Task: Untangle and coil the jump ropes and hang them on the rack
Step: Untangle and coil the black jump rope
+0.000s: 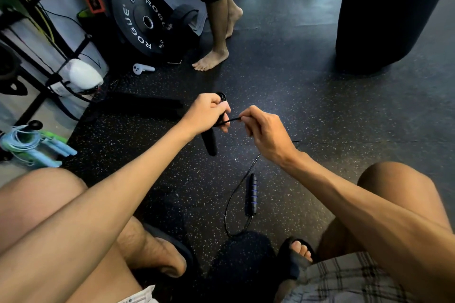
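Observation:
My left hand (pixel 205 112) grips a small black coil of a jump rope, and that rope's black handle (pixel 209 141) hangs down below the fist. My right hand (pixel 264 134) pinches the thin black cord (pixel 231 120) that runs taut between the two hands. The cord goes on down to the floor in a loop (pixel 230 206) beside the second handle (pixel 251 194), black with blue rings. A light blue and a green jump rope (pixel 29 144), coiled, hang from a peg of the black rack (pixel 43 96) at the left.
A black weight plate (pixel 140 19) leans against the rack at the back left. Another person's bare feet (pixel 213 58) stand behind my hands. A large black punching bag (pixel 384 12) hangs at the right. A white controller (pixel 141 68) lies on the speckled rubber floor.

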### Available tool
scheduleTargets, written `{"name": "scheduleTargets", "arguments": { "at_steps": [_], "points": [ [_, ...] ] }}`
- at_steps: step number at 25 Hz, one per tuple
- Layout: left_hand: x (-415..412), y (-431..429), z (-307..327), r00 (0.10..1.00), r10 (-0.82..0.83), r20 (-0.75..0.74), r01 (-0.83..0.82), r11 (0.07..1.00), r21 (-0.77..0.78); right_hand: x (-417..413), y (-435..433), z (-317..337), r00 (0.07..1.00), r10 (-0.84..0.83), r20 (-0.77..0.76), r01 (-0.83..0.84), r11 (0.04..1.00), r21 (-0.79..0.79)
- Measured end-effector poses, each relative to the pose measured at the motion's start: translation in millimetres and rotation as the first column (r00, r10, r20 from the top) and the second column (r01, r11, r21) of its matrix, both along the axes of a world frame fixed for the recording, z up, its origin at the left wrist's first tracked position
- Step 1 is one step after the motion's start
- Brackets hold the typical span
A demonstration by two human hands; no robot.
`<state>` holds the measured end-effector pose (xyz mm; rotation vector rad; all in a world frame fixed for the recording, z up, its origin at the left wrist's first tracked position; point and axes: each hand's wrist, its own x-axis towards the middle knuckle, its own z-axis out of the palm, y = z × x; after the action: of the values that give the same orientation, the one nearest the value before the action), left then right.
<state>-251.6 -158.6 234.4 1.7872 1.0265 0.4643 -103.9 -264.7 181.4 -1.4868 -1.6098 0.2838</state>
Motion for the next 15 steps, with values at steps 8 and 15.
{"name": "scheduleTargets", "arguments": {
  "at_steps": [8, 15],
  "points": [
    [2.9, -12.9, 1.8, 0.943, -0.333, 0.023, 0.315, 0.865, -0.391, 16.4, 3.6, 6.0, 0.979, -0.163, -0.122, 0.161, 0.987, -0.023],
    [-0.6, -4.6, 11.4, 0.908, -0.135, 0.397, 0.373, 0.692, -0.618, 18.3, 7.0, 1.1, 0.920, -0.161, -0.357, 0.118, 0.983, -0.139]
  ]
}}
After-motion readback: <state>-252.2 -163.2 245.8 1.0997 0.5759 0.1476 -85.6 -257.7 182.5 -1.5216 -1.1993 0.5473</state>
